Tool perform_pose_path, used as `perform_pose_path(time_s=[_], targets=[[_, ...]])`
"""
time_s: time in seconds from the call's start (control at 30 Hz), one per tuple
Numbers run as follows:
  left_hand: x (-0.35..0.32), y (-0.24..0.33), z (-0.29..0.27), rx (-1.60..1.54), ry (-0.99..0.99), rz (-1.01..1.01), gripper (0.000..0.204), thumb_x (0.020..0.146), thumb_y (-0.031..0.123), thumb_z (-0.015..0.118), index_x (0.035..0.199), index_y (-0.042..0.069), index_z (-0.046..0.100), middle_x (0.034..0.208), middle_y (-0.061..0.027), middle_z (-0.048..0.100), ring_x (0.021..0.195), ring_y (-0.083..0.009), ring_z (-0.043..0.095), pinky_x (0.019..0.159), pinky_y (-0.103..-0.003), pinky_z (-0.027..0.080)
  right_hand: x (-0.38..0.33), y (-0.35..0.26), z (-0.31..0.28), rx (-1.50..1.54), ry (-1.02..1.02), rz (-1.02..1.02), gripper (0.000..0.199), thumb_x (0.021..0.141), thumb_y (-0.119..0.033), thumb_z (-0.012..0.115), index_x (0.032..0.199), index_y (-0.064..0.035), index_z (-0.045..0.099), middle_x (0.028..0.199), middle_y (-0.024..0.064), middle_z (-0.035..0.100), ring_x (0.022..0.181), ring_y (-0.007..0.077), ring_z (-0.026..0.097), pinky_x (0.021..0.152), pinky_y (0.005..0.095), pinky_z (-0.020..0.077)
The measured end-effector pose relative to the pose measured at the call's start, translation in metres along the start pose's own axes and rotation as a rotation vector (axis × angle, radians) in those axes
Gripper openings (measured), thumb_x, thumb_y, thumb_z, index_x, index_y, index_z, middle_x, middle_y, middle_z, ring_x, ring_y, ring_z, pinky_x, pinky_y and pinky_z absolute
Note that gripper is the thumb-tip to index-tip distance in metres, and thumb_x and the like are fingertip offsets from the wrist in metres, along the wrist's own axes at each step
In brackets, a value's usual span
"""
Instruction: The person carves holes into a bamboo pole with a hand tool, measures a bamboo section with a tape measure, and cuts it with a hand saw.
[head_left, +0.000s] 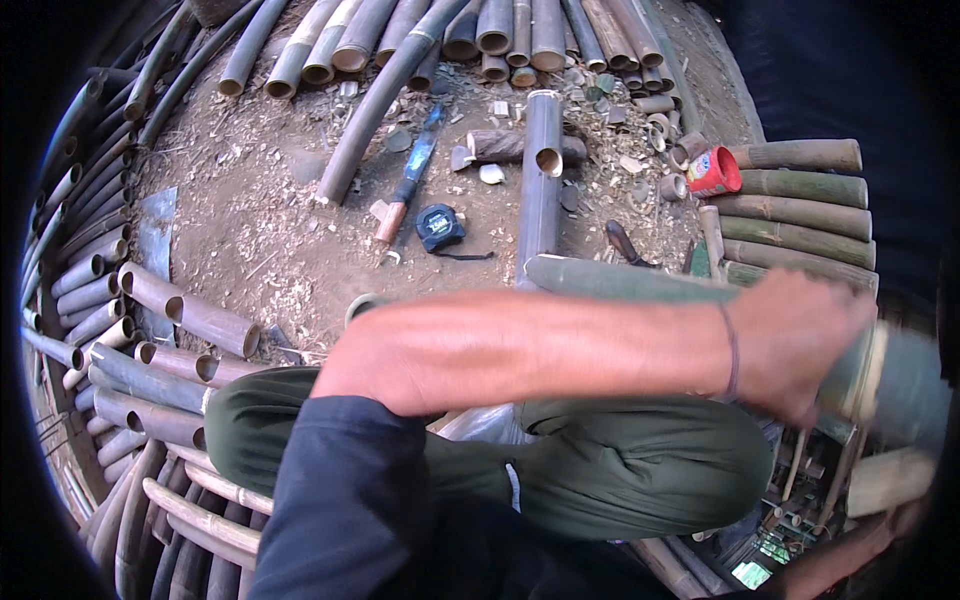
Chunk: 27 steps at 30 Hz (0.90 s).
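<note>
My left arm reaches across my lap, and my left hand, slightly blurred, is closed over a thick green bamboo pole at the right. The pole runs from the middle of the view past my hand, with a pale ring around it beyond the fingers. My right hand is at the dim lower right rim, close to a pale wooden piece. Its fingers are too dark and cut off to make out. Ahead, a bamboo tube with a round hole rests across a short log.
A blue-handled tool and a black tape measure lie on the chip-strewn ground. A dark curved handle lies near a red can. Bamboo poles are stacked right, others left and far.
</note>
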<state>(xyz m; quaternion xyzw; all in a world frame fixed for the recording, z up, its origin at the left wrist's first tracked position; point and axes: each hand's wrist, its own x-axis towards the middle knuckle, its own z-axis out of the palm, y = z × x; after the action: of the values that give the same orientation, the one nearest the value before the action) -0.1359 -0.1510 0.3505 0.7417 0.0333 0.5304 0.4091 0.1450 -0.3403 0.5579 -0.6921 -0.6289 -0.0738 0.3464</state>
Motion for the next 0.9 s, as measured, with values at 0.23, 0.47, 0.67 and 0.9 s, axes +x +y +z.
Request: perform_pose_path(time_s=[0.23, 0.47, 0.67, 0.9], targets=[[0.026, -0.006, -0.011, 0.118, 0.184, -0.005, 0.096, 0.05, 0.039, 0.088, 0.12, -0.013, 0.048, 0.099, -0.0222, 0.064, 0.09, -0.038, 0.066, 0.081, -0.046, 0.054, -0.019, 0.077, 0.086, 0.402, -0.273, 0.563, 0.07, 0.082, -0.039, 0.07, 0.136, -0.0017, 0.045, 0.118, 0.0156, 0.059, 0.092, 0.023, 0.064, 0.075, 0.0363, 0.0546], [0.121, -0.026, -0.214, 0.682, 0.411, -0.296, 0.101, 0.061, 0.048, 0.083, 0.133, -0.009, 0.041, 0.111, -0.0256, 0.064, 0.101, -0.0359, 0.066, 0.088, -0.044, 0.053, -0.128, 0.168, 0.324, 0.348, -0.859, 0.502, 0.089, 0.072, -0.018, 0.086, 0.144, -0.0052, 0.034, 0.129, 0.0127, 0.055, 0.116, 0.0236, 0.056, 0.099, 0.0356, 0.045], [0.03, -0.212, -0.284, 1.047, 0.055, -0.711, 0.087, 0.069, 0.046, 0.079, 0.134, -0.002, 0.044, 0.112, -0.0251, 0.065, 0.102, -0.037, 0.066, 0.088, -0.045, 0.053, -0.184, 0.283, 0.431, 0.259, -0.959, 0.276, 0.058, 0.078, -0.027, 0.077, 0.124, -0.0018, 0.052, 0.119, 0.0174, 0.058, 0.114, 0.0319, 0.057, 0.098, 0.0412, 0.0444], [-0.141, -0.344, -0.343, 1.521, 0.029, -1.037, 0.091, 0.08, 0.036, 0.075, 0.152, 0.019, 0.024, 0.129, -0.0239, 0.049, 0.106, -0.0431, 0.061, 0.085, -0.05, 0.052, -0.03, 0.349, 0.605, -0.093, -0.479, 0.45, 0.056, 0.079, -0.012, 0.068, 0.13, -0.0079, 0.047, 0.115, 0.0219, 0.05, 0.106, 0.0434, 0.052, 0.095, 0.0487, 0.0426]])
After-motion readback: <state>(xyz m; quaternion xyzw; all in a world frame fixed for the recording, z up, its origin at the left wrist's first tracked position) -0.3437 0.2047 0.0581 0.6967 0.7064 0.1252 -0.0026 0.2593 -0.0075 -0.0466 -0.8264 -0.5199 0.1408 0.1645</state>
